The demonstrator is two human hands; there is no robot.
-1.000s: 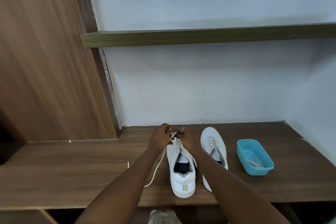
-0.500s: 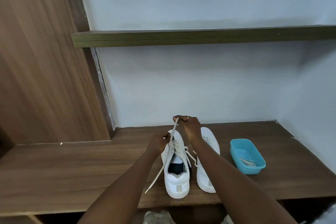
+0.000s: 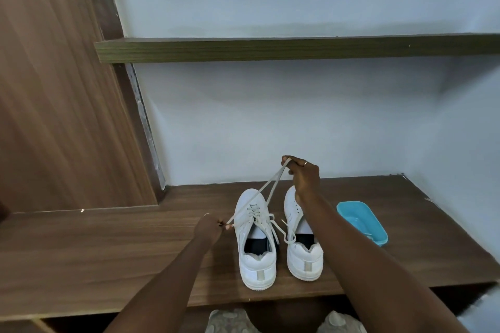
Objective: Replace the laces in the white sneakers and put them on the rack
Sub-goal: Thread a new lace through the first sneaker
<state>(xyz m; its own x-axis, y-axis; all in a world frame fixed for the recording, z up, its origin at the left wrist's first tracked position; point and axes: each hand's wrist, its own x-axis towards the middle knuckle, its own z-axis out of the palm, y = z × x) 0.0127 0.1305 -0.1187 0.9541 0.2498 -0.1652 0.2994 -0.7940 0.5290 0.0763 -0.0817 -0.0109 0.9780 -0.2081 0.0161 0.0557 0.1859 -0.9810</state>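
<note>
Sneakers: the left sneaker (image 3: 255, 238) and right sneaker (image 3: 303, 251), white with smooth uppers, stood side by side on a wood-grain ledge (image 3: 108, 251), below and between the hands.
Lace: a flat, pale lace (image 3: 278, 171) ran taut from the left sneaker's eyelets up to the right hand, then down to the left hand.
Left hand: the left hand (image 3: 209, 228) pinched the lace end.
Right hand: the right hand (image 3: 304, 176), raised, gripped the lace.
Hidden: the right forearm covered part of the right sneaker.
Tub: the contents of a blue plastic tub (image 3: 361, 222) right of the right hand were unclear.

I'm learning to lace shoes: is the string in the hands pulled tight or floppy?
Pulled tight. The lace runs straight from the left sneaker up to the right hand and straight down to the left hand.
</note>
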